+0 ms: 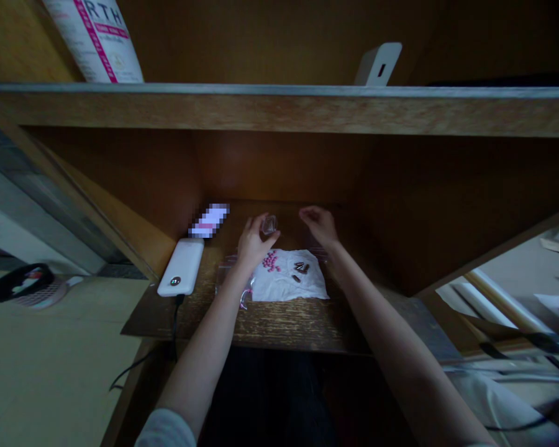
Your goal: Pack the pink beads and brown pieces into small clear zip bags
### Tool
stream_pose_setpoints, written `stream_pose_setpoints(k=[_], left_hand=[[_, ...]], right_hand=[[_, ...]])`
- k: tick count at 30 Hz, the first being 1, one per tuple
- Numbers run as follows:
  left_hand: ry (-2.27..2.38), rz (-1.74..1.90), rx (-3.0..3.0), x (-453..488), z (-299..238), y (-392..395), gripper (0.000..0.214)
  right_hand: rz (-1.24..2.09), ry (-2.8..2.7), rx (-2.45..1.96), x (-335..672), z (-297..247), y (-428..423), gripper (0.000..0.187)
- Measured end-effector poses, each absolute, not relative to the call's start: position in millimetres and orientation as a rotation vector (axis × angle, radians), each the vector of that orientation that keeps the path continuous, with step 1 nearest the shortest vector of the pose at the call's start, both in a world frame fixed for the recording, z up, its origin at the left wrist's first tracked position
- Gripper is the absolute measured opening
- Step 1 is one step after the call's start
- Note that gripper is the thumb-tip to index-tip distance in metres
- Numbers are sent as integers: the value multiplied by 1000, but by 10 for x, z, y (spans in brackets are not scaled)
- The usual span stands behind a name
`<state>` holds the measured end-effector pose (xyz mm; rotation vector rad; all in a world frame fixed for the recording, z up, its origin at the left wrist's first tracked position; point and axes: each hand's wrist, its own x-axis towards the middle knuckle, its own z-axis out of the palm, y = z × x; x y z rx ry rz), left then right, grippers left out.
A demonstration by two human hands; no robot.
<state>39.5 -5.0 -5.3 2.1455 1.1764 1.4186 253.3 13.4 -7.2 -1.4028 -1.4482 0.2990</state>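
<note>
My left hand (254, 241) is curled around a small clear container (269, 224) and holds it just above the desk. My right hand (320, 226) hovers to its right with the fingers bent inward; what they hold, if anything, I cannot make out. Below both hands lies a white tissue (289, 282). A cluster of small pink pills (271, 261) sits on its left part, and a few dark capsules (300, 269) lie near its middle. A clear plastic bag (228, 273) shows under my left wrist.
A white power bank (181, 266) lies at the left with a black cable (174, 320) hanging off the desk edge (242, 341). A wooden shelf (279, 108) above carries a pink-and-white package (97, 40) and a white box (377, 62). A round black object (21, 284) sits on the floor, left.
</note>
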Motion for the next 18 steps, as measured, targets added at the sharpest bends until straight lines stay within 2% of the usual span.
stream_pose_setpoints(k=[5, 11, 18], left_hand=[[1135, 1376, 2229, 421, -2, -115, 44], [1068, 1278, 2421, 457, 2, -158, 41], [1034, 1232, 2551, 480, 4, -175, 36]], right_hand=[[413, -1479, -1154, 2152, 120, -300, 23], [160, -1713, -1144, 1980, 196, -510, 19], [138, -1761, -1258, 2045, 181, -499, 28]])
